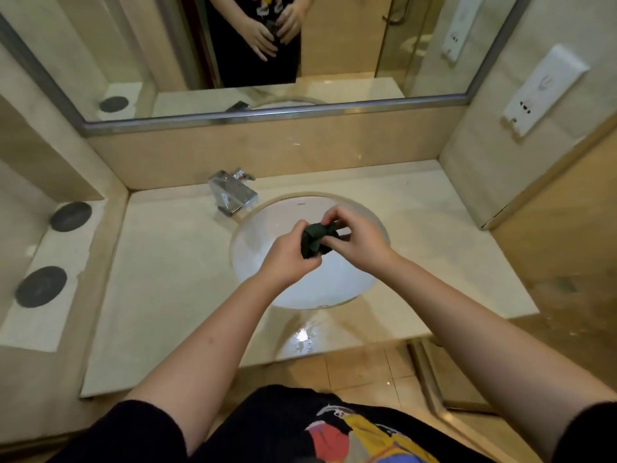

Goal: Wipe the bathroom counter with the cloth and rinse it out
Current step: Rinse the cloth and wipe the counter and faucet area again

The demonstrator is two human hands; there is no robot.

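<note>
The dark green cloth [313, 241] is bunched into a tight wad at the middle of the frame, held in the air over the white oval sink basin [263, 235]. The left hand [287, 253] grips its lower left part with fingers curled round it. The right hand [359, 238] pinches the upper right end, fingers bent and closed on the fabric. The two hands are just beside each other. At the basin's upper left a square chrome faucet [233, 192] stands on the beige stone counter [167, 279]. A wet patch [303, 337] shines on the counter's front edge below the basin. On the side ledge at far left lie a dark round disc [70, 216] and a nearer disc [41, 286]. A mirror [334, 45] spans the top, and a white wall panel [542, 93] hangs at upper right.
</note>
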